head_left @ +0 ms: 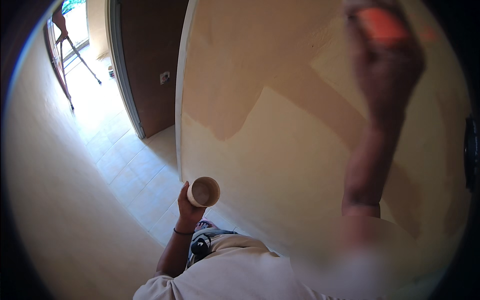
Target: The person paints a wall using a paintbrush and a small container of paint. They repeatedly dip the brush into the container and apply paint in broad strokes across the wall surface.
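My left hand (191, 208) grips a round cup (204, 192) low in front of my body, its open mouth tilted up toward me. Something pale brown shows inside it; whether it is liquid is hard to tell. Raised high at the right, my right hand (390, 67) is wrapped around an orange object (382, 24), both smeared by motion. What that object is, and whether it touches the wall, cannot be made out. Behind this arm stands a cream wall (285, 150) with broad darker tan patches (228, 90), one running as a diagonal band.
A brown door (150, 56) in a grey frame stands beyond the wall's white edge. Pale floor tiles (138, 183) run along a passage to a bright doorway. There a tall-legged stand (65, 41) and a small container (111, 72) are visible. Another wall (75, 195) curves along my left.
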